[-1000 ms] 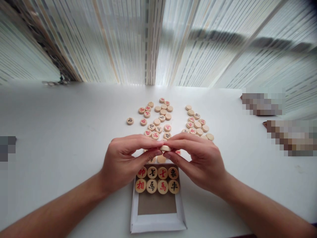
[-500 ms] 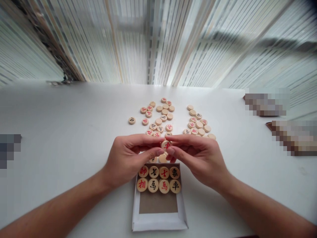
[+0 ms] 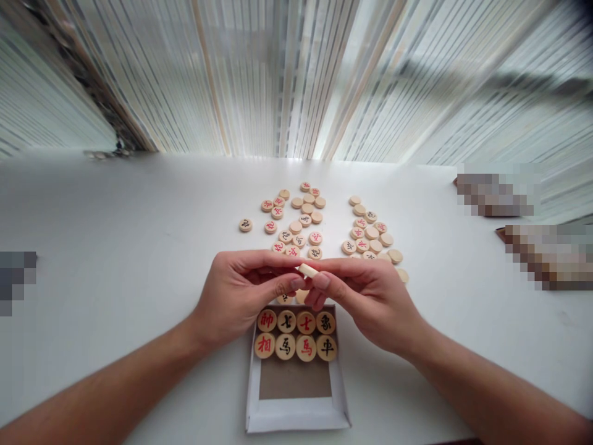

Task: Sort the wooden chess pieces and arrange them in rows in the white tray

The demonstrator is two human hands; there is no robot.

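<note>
Over the far end of a shallow white box (image 3: 296,415), I hold a round wooden Chinese chess piece (image 3: 307,270) tilted nearly edge-on. My right hand (image 3: 365,290) pinches it between thumb and fingers. The fingertips of my left hand (image 3: 248,287) close at its left edge, thumb below and index finger above. In the box, two rows of pieces lie face up with red and black characters, among them a black-marked piece (image 3: 327,348) at the right. The box's near part shows its brown bottom. Behind my fingers a few loose pieces are partly hidden.
Loose chess pieces lie scattered beyond my hands on the white table (image 3: 139,222), some face up, some blank side up. One black-marked piece (image 3: 245,225) sits apart at the left. Blurred-out objects stand at the right and left edges. A striped curtain (image 3: 259,80) hangs behind.
The held piece has turned from showing its red character to nearly edge-on. Both hands stay in about the same place, and the pieces in the box have not moved.
</note>
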